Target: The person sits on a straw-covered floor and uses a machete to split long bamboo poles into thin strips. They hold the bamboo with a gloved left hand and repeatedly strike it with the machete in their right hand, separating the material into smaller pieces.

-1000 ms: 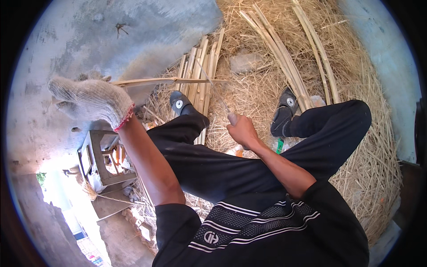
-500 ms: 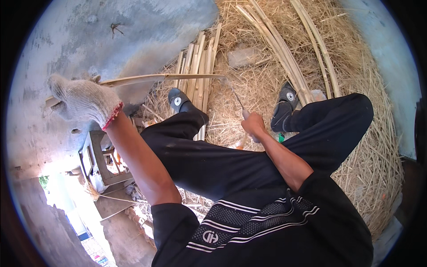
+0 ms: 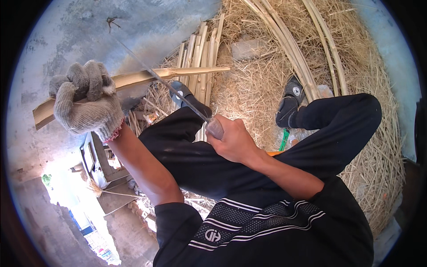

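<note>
My left hand [image 3: 91,102], in a grey knitted work glove with a red cuff, is closed around a split bamboo strip [image 3: 135,79]. The strip's wide end sticks out left of the glove, and its narrower end reaches right, over the floor. My bare right hand [image 3: 235,141] grips the thick, pale handle of a long knife [image 3: 183,99]. Its thin blade slants up and left, crossing in front of the strip; whether the two touch, I cannot tell.
Several split bamboo pieces [image 3: 205,66] lie beyond my left shoe, and longer strips [image 3: 289,51] lie beyond my right. Straw shavings [image 3: 249,98] cover the floor around a flat stone [image 3: 249,49]. A green object [image 3: 284,139] lies by my right leg. A wall [image 3: 147,26] stands at left.
The knife has moved from the strip's far end back toward me and left, its blade now crossing the strip. My left hand has turned over, showing its curled fingers, with the strip still held.
</note>
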{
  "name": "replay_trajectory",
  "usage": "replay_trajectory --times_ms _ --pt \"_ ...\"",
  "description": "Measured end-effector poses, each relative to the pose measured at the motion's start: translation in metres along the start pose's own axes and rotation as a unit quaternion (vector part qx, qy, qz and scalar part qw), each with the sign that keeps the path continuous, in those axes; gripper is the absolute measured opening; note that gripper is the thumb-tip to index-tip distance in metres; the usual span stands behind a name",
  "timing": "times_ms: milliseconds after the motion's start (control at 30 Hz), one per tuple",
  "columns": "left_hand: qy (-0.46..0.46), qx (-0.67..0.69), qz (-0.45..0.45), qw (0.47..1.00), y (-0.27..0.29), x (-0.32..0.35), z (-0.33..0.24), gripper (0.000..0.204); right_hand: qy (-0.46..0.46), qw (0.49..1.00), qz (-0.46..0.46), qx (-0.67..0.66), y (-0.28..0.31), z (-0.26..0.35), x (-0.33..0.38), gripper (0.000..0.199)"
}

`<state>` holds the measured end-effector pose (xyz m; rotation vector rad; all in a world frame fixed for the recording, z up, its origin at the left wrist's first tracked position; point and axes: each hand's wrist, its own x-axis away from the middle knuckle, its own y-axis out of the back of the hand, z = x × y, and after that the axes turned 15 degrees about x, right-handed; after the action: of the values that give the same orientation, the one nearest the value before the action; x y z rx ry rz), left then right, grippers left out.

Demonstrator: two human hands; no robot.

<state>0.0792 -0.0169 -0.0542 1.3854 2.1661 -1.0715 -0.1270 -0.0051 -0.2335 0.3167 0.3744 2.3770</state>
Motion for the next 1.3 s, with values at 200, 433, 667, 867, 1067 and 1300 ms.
replay_trajectory --times_ms 200,433,667,867,1067,1300 --pt "0.004 -0.013 0.019 1.000 0.014 -0.002 -0.006 0.027 -0.077 0.996 0.010 0.037 0.006 -0.011 -0.006 0.025" --pt "-0.045 -0.106 -0.145 0.983 -0.002 0.001 0.002 0.022 -0.001 1.000 0.019 -0.015 0.003 0.019 0.014 0.019" --pt "-0.035 -0.044 -0.063 0.996 0.008 0.004 -0.005 0.024 0.001 1.000 0.006 0.023 0.004 0.020 0.006 0.018" --pt "-0.024 -0.033 -0.098 0.994 -0.005 0.013 -0.007 0.026 0.012 0.998 -0.034 0.049 0.005 0.034 0.023 0.017" --pt "-0.045 -0.033 -0.045 0.997 -0.010 0.008 -0.003 0.026 -0.015 0.989 -0.049 0.136 0.013 -0.017 0.012 0.015" --pt "0.053 0.073 0.101 0.991 -0.003 0.002 -0.003 0.025 0.030 0.997 -0.072 0.019 0.008 0.010 0.031 0.014"
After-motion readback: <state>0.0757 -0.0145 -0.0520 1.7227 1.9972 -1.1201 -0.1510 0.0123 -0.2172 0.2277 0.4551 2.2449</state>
